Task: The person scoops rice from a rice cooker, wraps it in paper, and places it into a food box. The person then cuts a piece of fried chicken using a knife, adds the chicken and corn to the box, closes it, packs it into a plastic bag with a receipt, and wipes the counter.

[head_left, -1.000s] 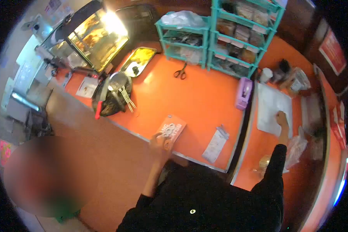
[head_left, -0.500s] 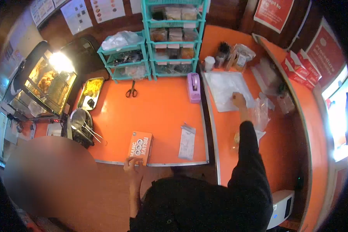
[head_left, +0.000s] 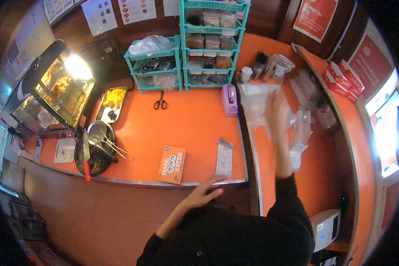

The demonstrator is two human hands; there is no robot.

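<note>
My left hand is open, its fingers apart, at the front edge of the orange counter. Just beyond its fingertips lies a white paper slip with writing. To its left sits an orange box printed "MANG KATSU", apart from the hand. My right hand is smeared by motion over the white translucent plastic bags on the side counter; whether its fingers grip one cannot be made out. Clear plastic packaging lies right of that wrist.
Scissors, a purple tape dispenser and a yellow-filled tray lie farther back. A strainer and a red-handled knife rest on a dark round pan. Teal racks and a lit food warmer line the back.
My left hand has left the orange box and moved right, toward the paper slip. My right hand went from closed on the bags to blurred motion. The blurred shape at left is gone.
</note>
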